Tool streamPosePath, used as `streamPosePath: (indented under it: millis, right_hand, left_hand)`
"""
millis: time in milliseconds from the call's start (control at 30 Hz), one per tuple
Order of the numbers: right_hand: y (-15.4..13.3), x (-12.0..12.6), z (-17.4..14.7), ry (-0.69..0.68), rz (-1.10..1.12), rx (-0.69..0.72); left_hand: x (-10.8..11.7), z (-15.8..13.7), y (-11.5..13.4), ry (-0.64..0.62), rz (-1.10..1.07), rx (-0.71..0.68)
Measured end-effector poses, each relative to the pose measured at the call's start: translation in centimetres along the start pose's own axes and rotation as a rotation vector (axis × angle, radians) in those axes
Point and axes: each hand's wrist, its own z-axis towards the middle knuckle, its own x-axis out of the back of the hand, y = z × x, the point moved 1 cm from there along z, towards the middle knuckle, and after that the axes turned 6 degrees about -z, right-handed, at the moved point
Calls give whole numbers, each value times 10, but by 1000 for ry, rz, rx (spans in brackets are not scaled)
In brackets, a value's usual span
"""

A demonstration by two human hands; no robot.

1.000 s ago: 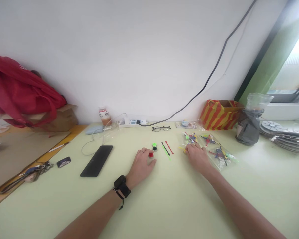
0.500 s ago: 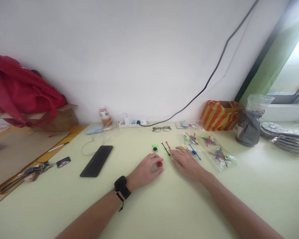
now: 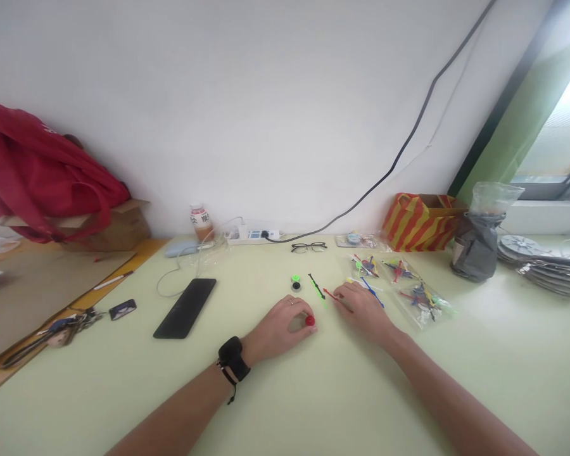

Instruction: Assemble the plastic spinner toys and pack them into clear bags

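Note:
My left hand [image 3: 282,324] is closed in a pinch, thumb and forefinger on a small round red piece [image 3: 310,321] just above or at the tabletop. Between the fingertips of my right hand [image 3: 363,309] is a thin red plastic arrow [image 3: 331,295], its tip pointing up and left. A black arrow [image 3: 315,284] lies just left of it, with a green arrow [image 3: 323,303] partly beneath. Small round pieces, one green [image 3: 295,278] and one black with a pale edge [image 3: 296,287], sit beyond my left hand. Past the right fingers lies a blue arrow [image 3: 374,294].
Clear bags of coloured pieces [image 3: 418,303] lie at right. Eyeglasses [image 3: 308,247] and a power strip [image 3: 253,235] are near the wall. A black phone [image 3: 185,308], a bottle [image 3: 201,223] and keys [image 3: 71,323] are at left. A striped bag [image 3: 420,221] stands at back right.
My right hand has taken hold of the red arrow and drawn it down and right, turning it. My left hand has shifted slightly right and nearer with the red piece.

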Motion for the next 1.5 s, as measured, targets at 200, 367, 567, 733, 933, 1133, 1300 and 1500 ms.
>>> streamPosePath:
  millis: [200, 367, 567, 733, 933, 1133, 1300, 1500]
  right_hand:
    - [-2, 5, -1, -37, 46, -65]
    - [-10, 11, -3, 21, 223, -55]
    - [-16, 6, -4, -22, 273, 18]
    - [-5, 4, -3, 2, 156, -41]
    - [0, 6, -2, 81, 175, -47]
    - [-11, 13, -3, 129, 356, -27]
    - [-27, 22, -5, 72, 588, -68]
    - [-58, 31, -16, -90, 984, -50]
  left_hand:
    - [0, 0, 0, -3, 8, 36]
    - [-1, 0, -1, 4, 3, 48]
    - [-1, 0, -2, 17, -6, 30]
    - [-1, 0, -1, 9, -67, 42]
    - [-4, 2, -4, 51, -186, 87]
    - [-8, 6, -16, 165, -424, 175]
    - [-8, 8, -21, 235, -549, 228]
    - [-8, 8, -13, 190, -654, 239]
